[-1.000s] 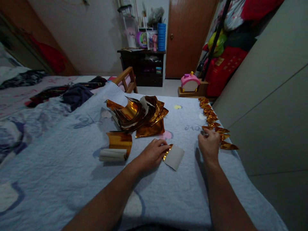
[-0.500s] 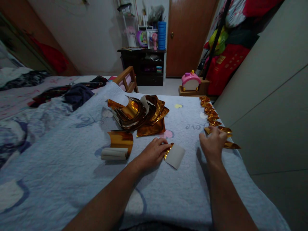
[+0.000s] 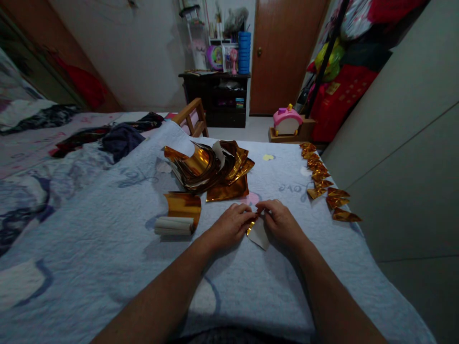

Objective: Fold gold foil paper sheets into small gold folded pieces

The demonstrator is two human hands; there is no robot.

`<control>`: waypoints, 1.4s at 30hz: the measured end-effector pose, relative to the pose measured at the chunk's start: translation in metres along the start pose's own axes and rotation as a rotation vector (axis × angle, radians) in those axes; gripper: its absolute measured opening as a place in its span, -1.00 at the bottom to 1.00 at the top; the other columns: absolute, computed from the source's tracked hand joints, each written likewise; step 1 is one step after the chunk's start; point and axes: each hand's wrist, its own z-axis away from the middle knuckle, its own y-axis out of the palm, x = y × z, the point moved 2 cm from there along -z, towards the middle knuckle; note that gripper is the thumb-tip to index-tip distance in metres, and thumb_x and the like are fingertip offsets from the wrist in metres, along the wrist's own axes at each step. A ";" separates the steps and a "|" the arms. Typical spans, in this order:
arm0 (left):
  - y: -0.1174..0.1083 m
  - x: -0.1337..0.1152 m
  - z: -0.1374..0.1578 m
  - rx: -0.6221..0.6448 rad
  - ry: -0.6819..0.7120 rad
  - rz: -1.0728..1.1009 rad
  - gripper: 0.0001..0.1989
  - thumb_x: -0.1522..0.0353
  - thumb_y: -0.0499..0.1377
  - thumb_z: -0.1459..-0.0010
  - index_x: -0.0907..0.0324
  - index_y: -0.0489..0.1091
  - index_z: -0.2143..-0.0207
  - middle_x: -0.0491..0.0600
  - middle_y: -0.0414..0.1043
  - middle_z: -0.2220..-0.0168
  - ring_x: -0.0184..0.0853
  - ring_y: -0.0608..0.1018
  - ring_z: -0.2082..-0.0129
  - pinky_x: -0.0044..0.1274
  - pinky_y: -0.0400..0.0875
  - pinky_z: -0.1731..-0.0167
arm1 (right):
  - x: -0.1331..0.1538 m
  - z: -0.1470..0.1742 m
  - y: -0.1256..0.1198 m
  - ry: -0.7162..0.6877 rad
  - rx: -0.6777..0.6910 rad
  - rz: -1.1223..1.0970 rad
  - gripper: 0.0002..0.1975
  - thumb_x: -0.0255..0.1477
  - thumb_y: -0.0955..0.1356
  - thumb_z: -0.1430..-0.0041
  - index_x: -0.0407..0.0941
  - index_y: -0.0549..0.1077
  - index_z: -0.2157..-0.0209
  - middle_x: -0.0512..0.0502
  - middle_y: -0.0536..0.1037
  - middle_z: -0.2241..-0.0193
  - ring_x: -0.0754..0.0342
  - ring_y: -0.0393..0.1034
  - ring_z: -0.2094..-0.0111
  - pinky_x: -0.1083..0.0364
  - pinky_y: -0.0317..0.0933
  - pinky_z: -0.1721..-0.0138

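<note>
A small sheet of gold foil paper lies on the blue blanket, its pale grey back facing up and a narrow gold strip showing along its left edge. My left hand has its fingers pressed together on the left edge of the foil paper. At the upper edge, the bent fingers of my right hand pinch it close to the left fingertips and cover part of the sheet. Left of my hands lies a curled bundle of gold foil paper. Behind it rests a large fanned pile of gold foil sheets.
A row of folded gold foil pieces runs along the right side of the blanket. Farther off stand a wooden chair, a pink toy and a dark cabinet. A pale wardrobe wall borders the right.
My right hand has let go of a folded foil piece in the row on the right and moved left to the foil paper. My left hand stays on the sheet's left edge.
</note>
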 end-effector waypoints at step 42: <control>-0.014 0.001 0.002 0.191 -0.067 0.072 -0.54 0.43 0.05 -0.29 0.05 0.31 -0.23 0.01 0.32 0.12 -0.20 0.34 0.04 -0.36 0.29 -0.06 | 0.041 0.024 -0.013 -0.095 0.499 0.459 -0.56 -0.57 0.31 0.08 -0.13 0.42 0.08 -0.24 0.43 -0.02 -0.20 0.23 0.03 -0.12 0.16 0.05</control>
